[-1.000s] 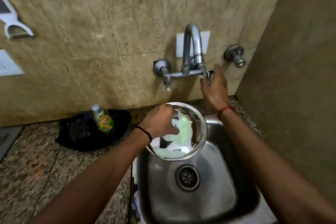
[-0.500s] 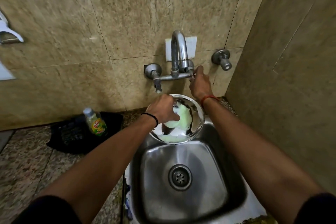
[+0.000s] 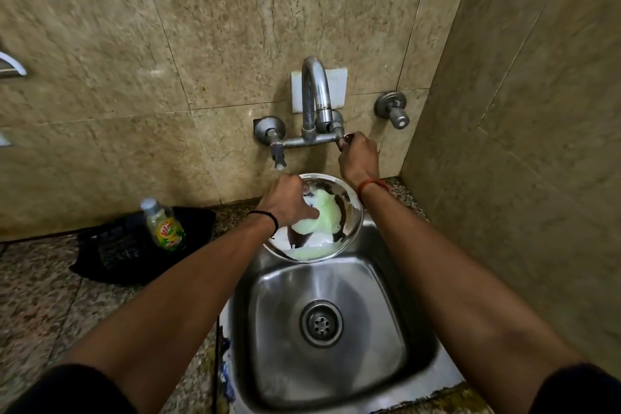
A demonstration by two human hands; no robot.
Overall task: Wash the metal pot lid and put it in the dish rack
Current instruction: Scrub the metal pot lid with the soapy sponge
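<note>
While our left hand (image 3: pixel 285 200) grips the soapy metal pot lid (image 3: pixel 314 217) and green sponge (image 3: pixel 321 215) above the sink (image 3: pixel 396 282), our right hand (image 3: pixel 358 158) closes on the tap handle (image 3: pixel 346 139), so rinsing likely comes next, once water runs.

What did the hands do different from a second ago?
Very little changed. The right hand closed more tightly around the tap's right valve handle, which it was only touching earlier. The left hand still holds the round shiny metal pot lid with the pale green sponge over the steel sink. No water runs yet.
</note>
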